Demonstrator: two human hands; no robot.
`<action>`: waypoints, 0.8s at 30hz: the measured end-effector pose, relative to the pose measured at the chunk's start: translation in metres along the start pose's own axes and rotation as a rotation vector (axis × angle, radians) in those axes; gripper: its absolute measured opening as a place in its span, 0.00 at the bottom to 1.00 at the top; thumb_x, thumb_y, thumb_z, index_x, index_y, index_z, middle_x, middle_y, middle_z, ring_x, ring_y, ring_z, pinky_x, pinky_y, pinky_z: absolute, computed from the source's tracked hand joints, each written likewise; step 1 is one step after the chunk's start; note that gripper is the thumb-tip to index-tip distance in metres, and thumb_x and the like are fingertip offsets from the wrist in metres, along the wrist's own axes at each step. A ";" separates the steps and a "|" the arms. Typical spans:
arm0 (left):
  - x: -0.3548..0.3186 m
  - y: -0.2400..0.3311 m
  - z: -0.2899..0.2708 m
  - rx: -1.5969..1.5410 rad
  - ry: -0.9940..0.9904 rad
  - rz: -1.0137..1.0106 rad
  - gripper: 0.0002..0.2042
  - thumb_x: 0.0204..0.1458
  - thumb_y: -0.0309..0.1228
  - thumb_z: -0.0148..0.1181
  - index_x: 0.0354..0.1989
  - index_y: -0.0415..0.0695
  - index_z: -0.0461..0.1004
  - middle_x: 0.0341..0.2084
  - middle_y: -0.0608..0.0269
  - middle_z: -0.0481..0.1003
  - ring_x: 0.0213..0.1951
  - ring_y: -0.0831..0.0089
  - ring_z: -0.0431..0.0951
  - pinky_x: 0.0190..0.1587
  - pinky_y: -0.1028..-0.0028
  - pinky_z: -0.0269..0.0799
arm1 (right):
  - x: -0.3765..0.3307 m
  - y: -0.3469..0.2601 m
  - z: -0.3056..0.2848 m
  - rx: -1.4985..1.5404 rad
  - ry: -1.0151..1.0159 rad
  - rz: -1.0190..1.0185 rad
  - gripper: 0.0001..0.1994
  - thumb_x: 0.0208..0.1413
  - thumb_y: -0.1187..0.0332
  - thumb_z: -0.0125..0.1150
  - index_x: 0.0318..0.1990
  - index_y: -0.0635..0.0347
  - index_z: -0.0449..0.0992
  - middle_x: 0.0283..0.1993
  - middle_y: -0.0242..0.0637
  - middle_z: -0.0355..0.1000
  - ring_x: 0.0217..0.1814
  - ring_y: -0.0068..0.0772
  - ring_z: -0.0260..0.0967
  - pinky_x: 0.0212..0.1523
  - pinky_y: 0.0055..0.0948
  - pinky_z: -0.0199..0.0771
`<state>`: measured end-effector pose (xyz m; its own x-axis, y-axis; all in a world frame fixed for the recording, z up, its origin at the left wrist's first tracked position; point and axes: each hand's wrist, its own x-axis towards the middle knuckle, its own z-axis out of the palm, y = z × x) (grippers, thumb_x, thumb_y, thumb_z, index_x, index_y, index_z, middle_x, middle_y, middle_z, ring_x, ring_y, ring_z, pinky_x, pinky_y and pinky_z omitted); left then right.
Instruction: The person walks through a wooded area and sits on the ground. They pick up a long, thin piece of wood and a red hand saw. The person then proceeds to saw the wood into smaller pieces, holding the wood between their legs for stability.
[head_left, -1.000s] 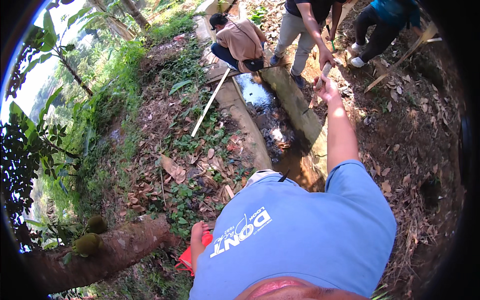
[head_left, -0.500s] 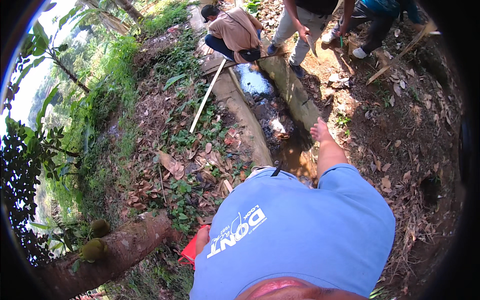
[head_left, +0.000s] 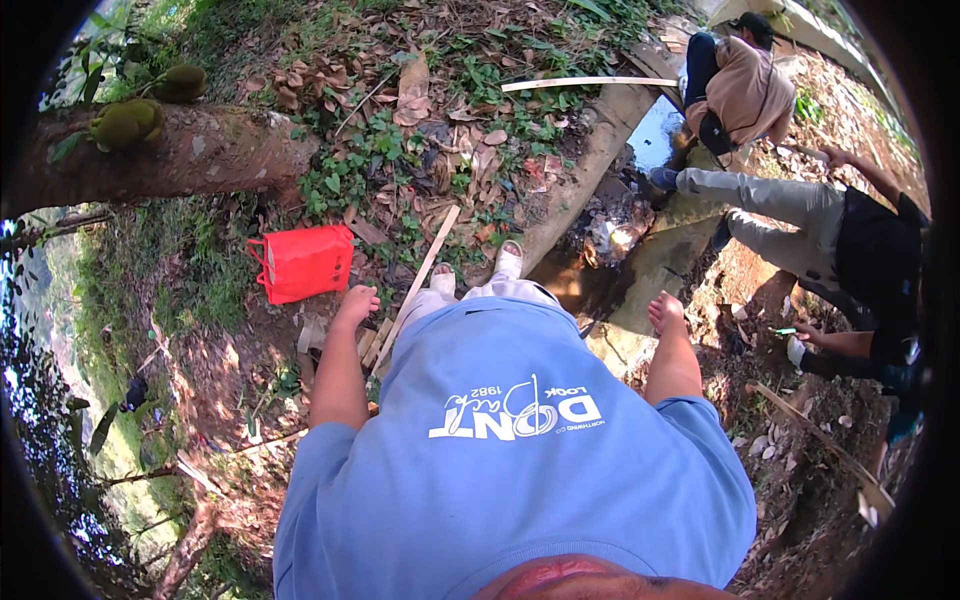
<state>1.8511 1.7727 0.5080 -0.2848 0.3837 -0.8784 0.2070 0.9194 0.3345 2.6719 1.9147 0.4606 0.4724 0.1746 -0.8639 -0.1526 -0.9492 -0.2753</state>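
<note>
- where's the bag (head_left: 308, 264)?
- just beyond the left hand (head_left: 360, 303), left of the plank (head_left: 436, 250). that hand's fingers are half-open, empty.
- and the right hand (head_left: 664, 312)?
- by the ditch wall (head_left: 650, 268), fingers curled; how tightly, i can't tell.

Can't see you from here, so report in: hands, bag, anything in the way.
Left hand and right hand look empty, loosely curled. Red bag on the ground near left hand, not held. Wooden strip lies between left hand and sandals.
</note>
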 end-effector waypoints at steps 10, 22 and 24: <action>-0.082 -0.143 0.102 0.067 0.235 -0.145 0.20 0.64 0.46 0.61 0.45 0.37 0.79 0.42 0.45 0.83 0.48 0.49 0.83 0.53 0.59 0.75 | 0.011 -0.160 0.254 -0.793 -0.314 -0.468 0.16 0.70 0.50 0.60 0.46 0.55 0.79 0.34 0.31 0.77 0.27 0.24 0.73 0.25 0.29 0.71; -0.085 -0.152 0.228 0.051 0.279 -0.164 0.21 0.59 0.38 0.66 0.59 0.45 0.71 0.66 0.57 0.67 0.72 0.55 0.61 0.71 0.43 0.48 | 0.000 0.034 0.601 -1.738 -0.685 -0.752 0.21 0.68 0.50 0.57 0.55 0.55 0.83 0.43 0.39 0.84 0.45 0.41 0.82 0.51 0.46 0.79; -0.071 -0.156 0.234 0.101 0.361 -0.052 0.22 0.59 0.35 0.66 0.60 0.44 0.69 0.66 0.57 0.66 0.74 0.54 0.58 0.72 0.44 0.46 | 0.102 0.072 0.637 -2.305 -0.765 -1.097 0.19 0.66 0.54 0.60 0.58 0.51 0.84 0.53 0.46 0.83 0.55 0.43 0.81 0.59 0.43 0.77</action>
<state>2.0582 1.5818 0.4382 -0.6051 0.3592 -0.7105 0.2695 0.9322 0.2418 2.1558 2.0310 0.0841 -0.4934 0.0362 -0.8690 0.5733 0.7649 -0.2937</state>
